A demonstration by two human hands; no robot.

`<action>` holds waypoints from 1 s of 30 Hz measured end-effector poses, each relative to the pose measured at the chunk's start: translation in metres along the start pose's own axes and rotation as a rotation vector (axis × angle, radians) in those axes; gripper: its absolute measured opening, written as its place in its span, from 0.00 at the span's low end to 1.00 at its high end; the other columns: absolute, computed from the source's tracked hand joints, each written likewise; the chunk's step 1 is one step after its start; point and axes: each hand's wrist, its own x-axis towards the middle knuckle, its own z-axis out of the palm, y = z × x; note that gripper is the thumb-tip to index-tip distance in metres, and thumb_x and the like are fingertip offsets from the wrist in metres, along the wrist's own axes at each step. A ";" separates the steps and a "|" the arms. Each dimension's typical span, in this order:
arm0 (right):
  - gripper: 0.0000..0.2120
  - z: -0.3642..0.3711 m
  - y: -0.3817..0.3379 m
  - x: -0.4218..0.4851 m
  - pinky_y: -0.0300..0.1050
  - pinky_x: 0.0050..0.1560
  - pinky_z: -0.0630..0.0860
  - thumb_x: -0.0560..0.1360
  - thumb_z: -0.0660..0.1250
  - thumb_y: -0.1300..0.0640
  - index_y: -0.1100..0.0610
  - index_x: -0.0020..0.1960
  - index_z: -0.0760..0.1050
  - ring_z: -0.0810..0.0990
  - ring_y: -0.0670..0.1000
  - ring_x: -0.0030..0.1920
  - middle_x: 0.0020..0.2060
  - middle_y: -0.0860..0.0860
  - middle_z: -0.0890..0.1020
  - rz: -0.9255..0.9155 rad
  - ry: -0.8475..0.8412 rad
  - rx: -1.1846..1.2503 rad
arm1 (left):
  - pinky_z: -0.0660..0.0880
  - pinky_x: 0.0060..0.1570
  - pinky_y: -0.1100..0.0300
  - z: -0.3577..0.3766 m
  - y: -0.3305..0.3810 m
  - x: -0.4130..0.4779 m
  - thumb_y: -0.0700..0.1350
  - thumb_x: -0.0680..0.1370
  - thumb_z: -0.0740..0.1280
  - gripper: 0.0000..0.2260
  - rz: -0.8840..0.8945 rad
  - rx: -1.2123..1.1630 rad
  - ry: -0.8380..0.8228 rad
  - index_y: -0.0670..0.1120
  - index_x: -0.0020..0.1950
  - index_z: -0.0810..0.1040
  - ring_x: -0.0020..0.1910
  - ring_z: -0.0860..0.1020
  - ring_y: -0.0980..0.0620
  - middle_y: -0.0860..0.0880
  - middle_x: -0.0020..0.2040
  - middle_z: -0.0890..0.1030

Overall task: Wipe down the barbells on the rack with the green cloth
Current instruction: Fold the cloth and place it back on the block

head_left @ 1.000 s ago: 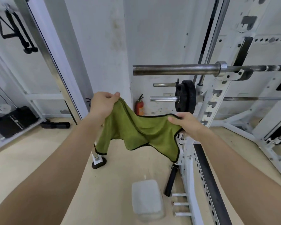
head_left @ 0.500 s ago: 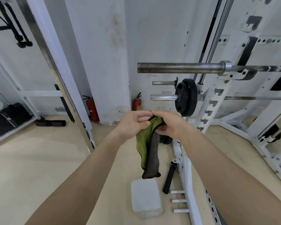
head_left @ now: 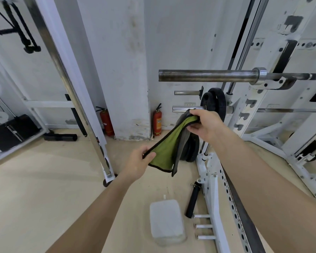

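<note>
I hold the cloth [head_left: 166, 150] folded in mid-air, its long axis slanting from my left hand [head_left: 139, 161] up to my right hand [head_left: 204, 123], fingers of both clamped on its ends. Above it, the barbell [head_left: 206, 75] lies level on the rack [head_left: 248, 106], its free end pointing left.

The green cloth [head_left: 164, 154] looks soft, matt terry; the barbell [head_left: 206, 75] is dull, tarnished metal with a shinier collar.
</note>
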 end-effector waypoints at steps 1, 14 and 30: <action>0.03 -0.002 0.000 0.003 0.52 0.42 0.81 0.77 0.70 0.65 0.62 0.50 0.77 0.82 0.57 0.44 0.40 0.57 0.81 -0.007 0.004 -0.017 | 0.75 0.41 0.56 -0.003 -0.001 -0.001 0.42 0.80 0.68 0.06 -0.015 -0.048 0.015 0.50 0.45 0.80 0.39 0.79 0.50 0.48 0.41 0.82; 0.08 -0.022 0.047 0.004 0.43 0.42 0.80 0.75 0.70 0.70 0.62 0.52 0.82 0.83 0.53 0.48 0.48 0.57 0.85 0.064 -0.158 -0.397 | 0.83 0.36 0.60 0.009 0.056 0.010 0.33 0.79 0.68 0.08 -0.360 -0.698 0.053 0.36 0.58 0.77 0.37 0.84 0.46 0.36 0.47 0.80; 0.22 -0.017 0.052 -0.028 0.43 0.55 0.81 0.72 0.72 0.73 0.57 0.62 0.81 0.86 0.52 0.53 0.50 0.54 0.87 -0.253 -0.500 -0.529 | 0.82 0.38 0.61 0.008 0.067 -0.012 0.40 0.75 0.74 0.06 -0.081 -0.438 0.082 0.42 0.50 0.83 0.39 0.86 0.48 0.43 0.41 0.87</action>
